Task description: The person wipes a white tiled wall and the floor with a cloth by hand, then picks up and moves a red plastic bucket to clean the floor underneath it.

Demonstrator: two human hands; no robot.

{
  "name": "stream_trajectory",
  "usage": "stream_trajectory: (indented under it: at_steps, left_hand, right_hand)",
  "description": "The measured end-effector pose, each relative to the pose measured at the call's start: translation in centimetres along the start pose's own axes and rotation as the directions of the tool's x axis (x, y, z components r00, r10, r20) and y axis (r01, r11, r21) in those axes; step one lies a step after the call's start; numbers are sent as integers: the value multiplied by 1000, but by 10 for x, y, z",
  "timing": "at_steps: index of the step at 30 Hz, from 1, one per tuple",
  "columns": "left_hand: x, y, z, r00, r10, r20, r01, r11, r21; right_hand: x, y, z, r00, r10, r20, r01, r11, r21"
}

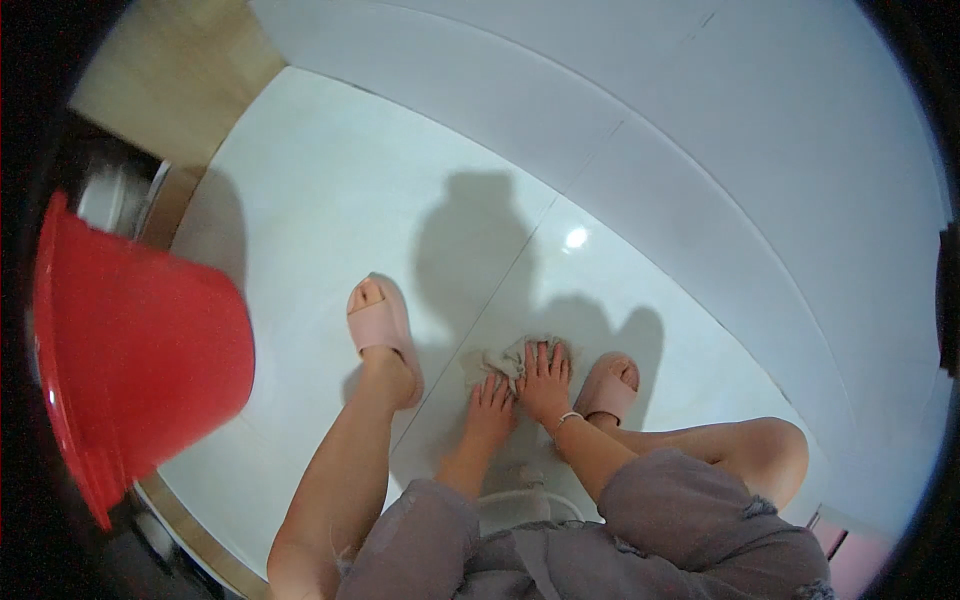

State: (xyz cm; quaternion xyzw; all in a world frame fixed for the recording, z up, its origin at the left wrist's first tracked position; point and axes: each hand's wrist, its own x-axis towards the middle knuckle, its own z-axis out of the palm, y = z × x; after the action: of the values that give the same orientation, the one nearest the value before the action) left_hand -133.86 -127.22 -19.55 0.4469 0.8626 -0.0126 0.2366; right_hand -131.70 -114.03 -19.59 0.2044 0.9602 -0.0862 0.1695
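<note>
On the pale tiled floor lies a crumpled, light beige cloth, just in front of me and between my feet. My right hand presses down on the cloth with its fingers spread over it; a thin pale bracelet circles that wrist. Close beside it, my left hand holds down the near edge of the cloth with its fingertips. Folds show between the two hands, while the part under the right palm is hidden.
My pink slippers stand either side of the hands. A large red plastic tub is at the left, near a wooden panel. A white wall borders the floor's far and right sides. A pink object shows at lower right.
</note>
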Motion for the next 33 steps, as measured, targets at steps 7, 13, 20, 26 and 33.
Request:
stream_trajectory:
  at_steps: [7,13,20,26,33]
  left_hand:
    - [-48,26,40,970,-243,8,236,935,-263]
    - [-72,66,65,908,-408,-96,367,884,-289]
    - [-110,-96,-195,539,-449,-712,559,823,-96]
    - [-118,3,-163,761,-564,-320,590,807,-20]
    - [-104,93,50,894,-428,131,401,636,-659]
  right_hand:
    - [-34,-17,13,960,-277,51,277,961,4]
    - [-56,-7,49,829,-558,32,551,806,-215]
    - [-107,10,53,809,-588,12,578,798,168]
    - [-121,19,12,790,-541,286,487,839,242]
    - [-109,6,36,652,-649,391,462,750,473]
